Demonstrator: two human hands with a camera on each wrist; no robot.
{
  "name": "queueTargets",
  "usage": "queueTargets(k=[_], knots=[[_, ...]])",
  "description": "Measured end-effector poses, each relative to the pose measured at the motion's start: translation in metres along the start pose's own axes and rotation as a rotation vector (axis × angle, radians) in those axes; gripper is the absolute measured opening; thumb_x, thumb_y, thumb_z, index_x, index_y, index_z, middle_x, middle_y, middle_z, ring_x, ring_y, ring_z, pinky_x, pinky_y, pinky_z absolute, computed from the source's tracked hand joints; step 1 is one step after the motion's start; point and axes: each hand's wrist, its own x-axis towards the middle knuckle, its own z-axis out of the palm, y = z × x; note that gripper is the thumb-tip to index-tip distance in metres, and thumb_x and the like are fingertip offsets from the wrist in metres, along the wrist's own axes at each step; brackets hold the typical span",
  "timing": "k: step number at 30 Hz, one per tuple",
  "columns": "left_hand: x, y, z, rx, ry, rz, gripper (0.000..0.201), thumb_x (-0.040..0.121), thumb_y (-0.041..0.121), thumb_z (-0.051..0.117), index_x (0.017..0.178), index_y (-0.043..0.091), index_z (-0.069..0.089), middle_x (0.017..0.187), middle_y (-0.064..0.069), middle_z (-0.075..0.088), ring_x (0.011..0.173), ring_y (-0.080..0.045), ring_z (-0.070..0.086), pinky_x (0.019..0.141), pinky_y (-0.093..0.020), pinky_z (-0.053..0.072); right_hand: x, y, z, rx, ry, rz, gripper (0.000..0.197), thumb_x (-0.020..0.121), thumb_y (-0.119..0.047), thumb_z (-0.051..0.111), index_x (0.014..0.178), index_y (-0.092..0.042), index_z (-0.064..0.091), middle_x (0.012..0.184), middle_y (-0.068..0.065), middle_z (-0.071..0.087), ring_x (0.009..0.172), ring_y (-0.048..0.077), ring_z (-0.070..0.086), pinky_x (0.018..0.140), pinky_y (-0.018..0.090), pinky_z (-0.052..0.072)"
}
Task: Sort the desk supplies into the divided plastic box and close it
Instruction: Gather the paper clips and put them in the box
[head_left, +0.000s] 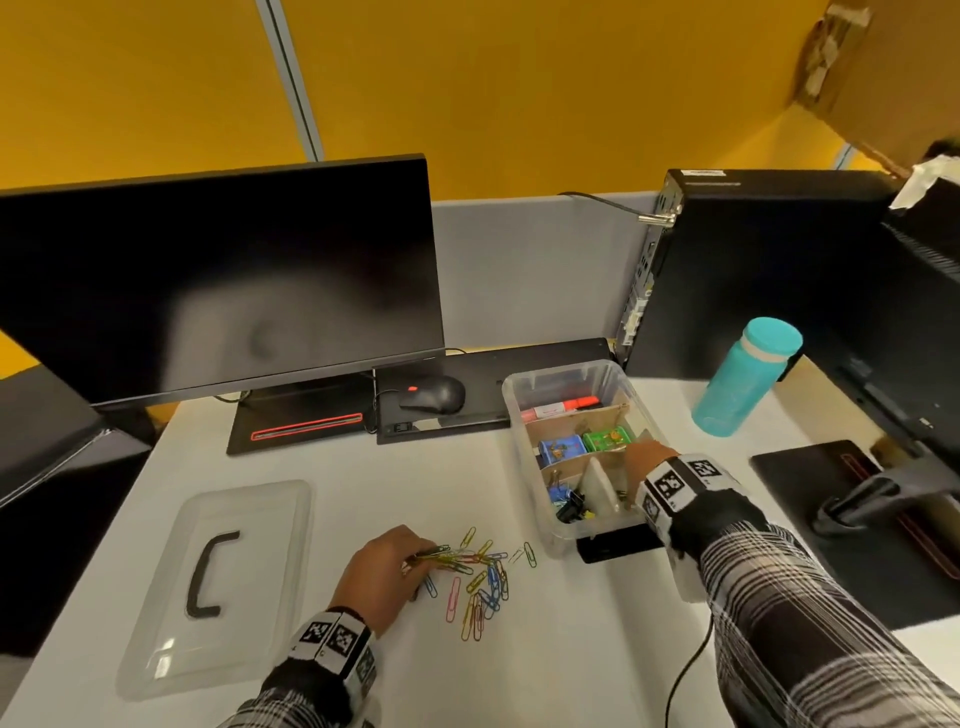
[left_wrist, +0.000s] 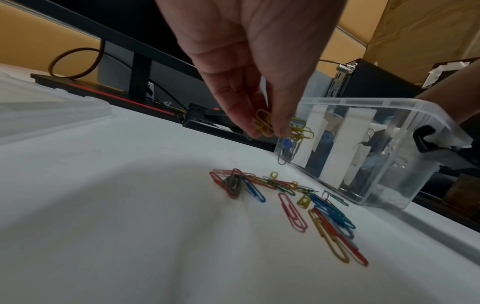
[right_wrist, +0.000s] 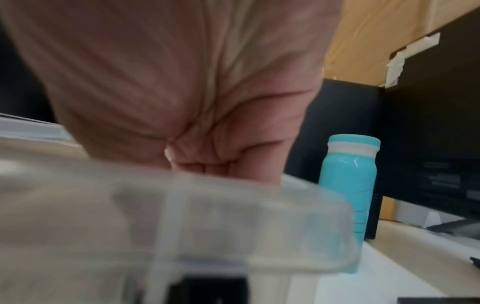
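Observation:
Loose coloured paper clips (head_left: 480, 584) lie in a heap on the white desk. My left hand (head_left: 415, 561) pinches a bunch of mostly yellow clips (left_wrist: 270, 125) between thumb and fingers, lifted just above the heap (left_wrist: 298, 203). The clear divided box (head_left: 566, 525) stands open to the right, holding markers (head_left: 563, 408), a blue and a green small box and binder clips (head_left: 566, 501). My right hand (head_left: 641, 467) dips into the near right compartment. Its fingers (right_wrist: 205, 164) are bunched behind the box rim (right_wrist: 233, 197), their tips hidden. The clear lid (head_left: 249, 545) lies flat at the left.
A monitor (head_left: 218, 280) and a black mouse (head_left: 434, 393) stand behind the clips. A teal bottle (head_left: 743, 379) and a black computer case (head_left: 753, 270) are right of the box. A black pad (head_left: 831, 530) lies under my right forearm.

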Motion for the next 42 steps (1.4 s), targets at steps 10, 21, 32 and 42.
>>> queueTargets(k=[10,21,32,42], knots=[[0.004,0.062,-0.028,-0.061,0.074,0.113,0.017,0.084,0.028,0.068,0.101,0.027,0.072,0.089,0.017,0.064,0.079,0.004,0.058,0.070,-0.008,0.046,-0.043,0.052,0.014,0.575,0.699,-0.066,0.026,0.092,-0.009,0.046,0.115,-0.013,0.058,0.109,0.007,0.062,0.095,0.019,0.056,0.085,0.029,0.044],[0.083,0.234,0.008,0.221,-0.137,0.386,0.028,0.093,0.022,0.054,0.119,0.021,0.065,0.115,-0.007,0.063,0.103,-0.025,0.059,0.090,-0.038,0.050,-0.055,0.059,0.073,0.729,0.523,-0.121,0.041,0.096,-0.015,0.039,0.136,-0.016,0.045,0.133,0.005,0.054,0.119,0.021,0.053,0.101,0.024,0.033],[0.134,0.259,0.037,0.473,-0.594,0.333,0.052,0.091,-0.002,0.048,0.141,0.012,0.041,0.144,-0.010,0.045,0.131,-0.027,0.043,0.106,-0.032,0.035,-0.050,0.075,0.078,0.613,0.488,-0.138,0.046,0.095,-0.014,0.036,0.141,-0.020,0.038,0.139,0.002,0.050,0.122,0.018,0.050,0.104,0.030,0.040],[0.090,0.122,-0.044,0.065,0.036,0.220,0.026,0.095,0.013,0.047,0.112,0.027,0.062,0.114,0.009,0.062,0.101,-0.010,0.059,0.092,-0.028,0.048,-0.072,0.014,0.043,0.448,0.702,-0.391,0.037,0.093,-0.025,0.040,0.129,-0.018,0.047,0.125,0.000,0.055,0.116,0.012,0.043,0.101,0.027,0.041]])
